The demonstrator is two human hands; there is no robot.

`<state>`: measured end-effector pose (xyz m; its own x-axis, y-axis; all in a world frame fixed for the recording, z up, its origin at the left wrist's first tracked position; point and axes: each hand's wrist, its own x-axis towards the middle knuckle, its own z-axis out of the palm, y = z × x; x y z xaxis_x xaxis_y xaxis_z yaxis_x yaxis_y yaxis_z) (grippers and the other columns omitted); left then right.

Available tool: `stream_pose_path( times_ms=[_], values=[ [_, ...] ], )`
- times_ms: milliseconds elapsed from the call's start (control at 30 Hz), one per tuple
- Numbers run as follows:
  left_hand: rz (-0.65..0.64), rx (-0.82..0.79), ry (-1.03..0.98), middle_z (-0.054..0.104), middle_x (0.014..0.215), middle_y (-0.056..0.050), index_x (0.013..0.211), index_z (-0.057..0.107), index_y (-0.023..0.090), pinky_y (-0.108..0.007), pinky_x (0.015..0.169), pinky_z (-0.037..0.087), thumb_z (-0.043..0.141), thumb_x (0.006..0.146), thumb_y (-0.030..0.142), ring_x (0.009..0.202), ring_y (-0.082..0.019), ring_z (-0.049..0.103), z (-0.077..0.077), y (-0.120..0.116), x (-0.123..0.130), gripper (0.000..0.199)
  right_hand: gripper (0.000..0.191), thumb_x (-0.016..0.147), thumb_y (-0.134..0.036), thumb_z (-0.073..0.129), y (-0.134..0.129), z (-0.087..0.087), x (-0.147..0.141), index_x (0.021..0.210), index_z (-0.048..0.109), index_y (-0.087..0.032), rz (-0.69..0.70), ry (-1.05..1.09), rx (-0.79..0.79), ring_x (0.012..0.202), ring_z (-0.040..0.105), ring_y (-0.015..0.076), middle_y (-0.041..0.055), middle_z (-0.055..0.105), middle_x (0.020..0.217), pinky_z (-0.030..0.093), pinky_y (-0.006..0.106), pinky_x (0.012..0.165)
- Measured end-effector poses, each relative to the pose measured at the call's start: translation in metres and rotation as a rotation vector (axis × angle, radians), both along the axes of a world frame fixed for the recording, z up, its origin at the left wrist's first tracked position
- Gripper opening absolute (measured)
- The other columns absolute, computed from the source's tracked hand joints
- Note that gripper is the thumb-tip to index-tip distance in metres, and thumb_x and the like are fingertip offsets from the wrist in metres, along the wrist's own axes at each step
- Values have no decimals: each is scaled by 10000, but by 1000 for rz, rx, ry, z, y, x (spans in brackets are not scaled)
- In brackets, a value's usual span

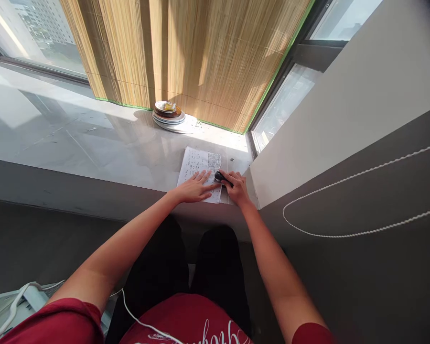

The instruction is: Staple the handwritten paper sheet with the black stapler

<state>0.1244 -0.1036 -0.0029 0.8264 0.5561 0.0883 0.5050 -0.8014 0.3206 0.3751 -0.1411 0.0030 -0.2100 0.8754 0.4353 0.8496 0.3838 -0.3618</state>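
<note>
Sheets of paper (195, 160) with handwriting and a printed block lie on the window sill, close to its front edge. My left hand (193, 188) rests flat on their lower part, fingers spread towards the right. At the papers' right edge, my right hand (237, 188) is wrapped round a small black stapler (220, 177). The stapler's front end sits over the paper's edge; whether its jaws are pressed together cannot be made out. The left index finger reaches close to the stapler.
A stack of plates (168, 123) stands at the back of the sill, before a bamboo blind (200, 57). On the right a wall (329, 105) rises beside the sill, with a hanging white bead cord (322, 235). A white cable (129, 308) crosses my lap.
</note>
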Motion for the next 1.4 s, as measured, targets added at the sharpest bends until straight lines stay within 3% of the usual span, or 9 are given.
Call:
stream_pose_path(
  times_ms=[200,767,933,1033,1200,1300,1400],
  values=[
    [4,16,53,11,1803,-4,1656,343,434,-605,1311,116,448,1081,494,1648,-391,47,4,-2,0,588,398,1088,-335,512,3,-1,-13,1462,646,-366,-50,-106,33,1055,606,266,60,748,1156,375,448,991],
    [8,40,6,41,1803,-28,1653,357,423,-611,1314,116,455,1080,516,1644,-403,69,-6,0,1,589,435,1097,-363,458,3,6,-20,1504,610,-347,-80,-248,-27,1087,563,277,81,721,1174,326,448,998],
    [2,36,1,44,1802,-34,1648,381,399,-599,1318,117,449,1082,517,1648,-387,67,-5,-1,0,583,470,1075,-248,452,1,16,-32,1503,606,-369,-93,-333,-72,1091,546,290,93,719,1163,328,451,958],
    [4,39,-1,47,1800,-30,1640,404,389,-591,1320,119,445,1084,515,1650,-379,70,-3,-1,-1,572,511,1051,-172,435,1,19,-39,1482,624,-371,-92,-384,-80,1108,544,300,104,711,1174,347,458,959],
    [22,28,24,49,1798,-16,1639,391,424,-582,1318,128,459,1078,519,1647,-383,101,2,-2,-1,573,521,1052,-263,475,-5,18,-23,1567,511,-336,-49,-264,-125,1144,580,293,93,688,1273,462,410,927],
    [25,12,32,48,1797,-4,1633,387,453,-582,1313,134,459,1074,532,1647,-384,96,4,-1,0,569,545,1011,-250,523,-13,10,-4,1554,505,-294,-150,-139,-113,1146,609,293,96,685,1267,516,384,877],
    [20,-15,45,63,1799,3,1614,428,453,-587,1311,129,449,1070,550,1651,-379,79,3,1,-1,554,463,977,-232,533,-17,6,6,1435,584,-205,-388,-22,-3,1146,612,322,138,675,1237,529,424,911]
  ],
)
